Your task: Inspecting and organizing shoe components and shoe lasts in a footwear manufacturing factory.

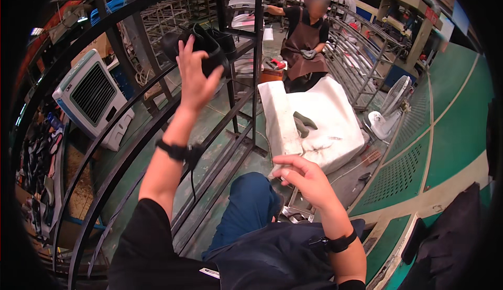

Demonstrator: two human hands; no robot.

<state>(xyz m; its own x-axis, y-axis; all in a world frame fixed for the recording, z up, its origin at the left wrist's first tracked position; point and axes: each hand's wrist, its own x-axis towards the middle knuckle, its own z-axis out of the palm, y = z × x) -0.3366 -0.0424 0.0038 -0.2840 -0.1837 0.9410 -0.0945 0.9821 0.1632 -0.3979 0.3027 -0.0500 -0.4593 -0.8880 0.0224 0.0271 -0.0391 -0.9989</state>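
Two hands are unclenched: left hand (197,80) raised, splayed beside perhaps a black shoe (214,46); right hand (304,178) half-curled.

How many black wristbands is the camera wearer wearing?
2: one wristband at the left hand, another wristband at the right hand. Sleeves could hide more.

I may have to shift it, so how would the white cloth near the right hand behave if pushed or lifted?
The white cloth looks floppy, since wrinkles show near the right hand. Pushed, it would probably bunch up, given those loose folds. It may feel bulky, being broad and draped.
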